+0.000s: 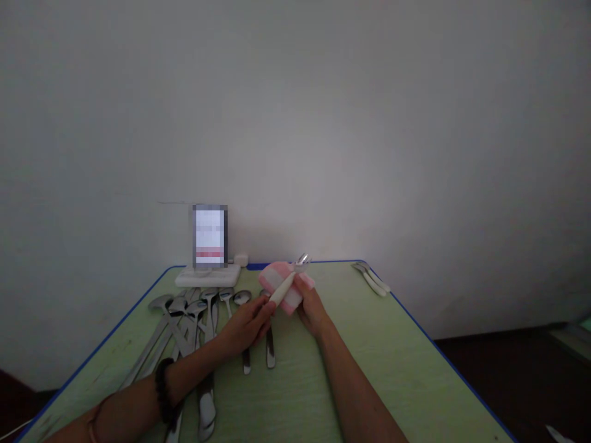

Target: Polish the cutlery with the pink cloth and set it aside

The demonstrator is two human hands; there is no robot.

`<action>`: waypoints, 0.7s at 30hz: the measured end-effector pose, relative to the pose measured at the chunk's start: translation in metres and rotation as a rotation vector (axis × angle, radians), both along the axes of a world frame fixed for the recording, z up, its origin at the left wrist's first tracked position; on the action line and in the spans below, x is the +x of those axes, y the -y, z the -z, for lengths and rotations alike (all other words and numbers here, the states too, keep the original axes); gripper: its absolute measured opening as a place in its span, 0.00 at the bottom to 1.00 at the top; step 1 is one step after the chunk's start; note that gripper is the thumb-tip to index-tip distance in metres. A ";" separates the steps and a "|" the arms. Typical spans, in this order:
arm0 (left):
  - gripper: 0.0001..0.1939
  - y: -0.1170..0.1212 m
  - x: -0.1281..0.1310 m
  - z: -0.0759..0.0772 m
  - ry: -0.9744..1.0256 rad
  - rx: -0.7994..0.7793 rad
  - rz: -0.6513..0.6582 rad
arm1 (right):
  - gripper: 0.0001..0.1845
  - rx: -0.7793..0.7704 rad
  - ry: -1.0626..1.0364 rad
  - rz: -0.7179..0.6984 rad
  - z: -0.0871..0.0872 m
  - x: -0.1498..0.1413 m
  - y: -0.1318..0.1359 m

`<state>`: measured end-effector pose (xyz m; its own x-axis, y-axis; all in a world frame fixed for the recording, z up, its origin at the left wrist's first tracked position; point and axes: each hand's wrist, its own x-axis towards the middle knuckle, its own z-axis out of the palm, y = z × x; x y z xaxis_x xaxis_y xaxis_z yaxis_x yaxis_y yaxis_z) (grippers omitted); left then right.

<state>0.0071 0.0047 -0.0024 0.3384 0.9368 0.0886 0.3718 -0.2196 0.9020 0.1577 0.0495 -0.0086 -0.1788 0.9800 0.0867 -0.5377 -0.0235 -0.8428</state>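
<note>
Remotely, I've got the left hand clamped on the lower handle of a white-handled metal fork, right hand gripping pink-and-white cloth below the tines. Lit rectangular screen: unreadably pixelated.

1. Surface is pale green and blue-edged (kinda scuffed on the left, tbh).
2. Left side's a messy heap of metal cutlery, spoons included, handles all crossing.
3. Two spoons lie just beside that, partly hidden.
4. White stand near the far edge.
5. Two white-handled utensils, far right corner.
</note>
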 end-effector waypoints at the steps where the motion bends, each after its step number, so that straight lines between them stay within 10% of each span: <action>1: 0.20 0.000 0.000 0.000 -0.001 -0.002 -0.004 | 0.20 -0.019 -0.015 -0.006 -0.001 0.000 0.001; 21: 0.24 0.000 0.000 0.000 -0.013 -0.067 -0.022 | 0.20 -0.035 0.036 -0.165 -0.001 0.001 0.006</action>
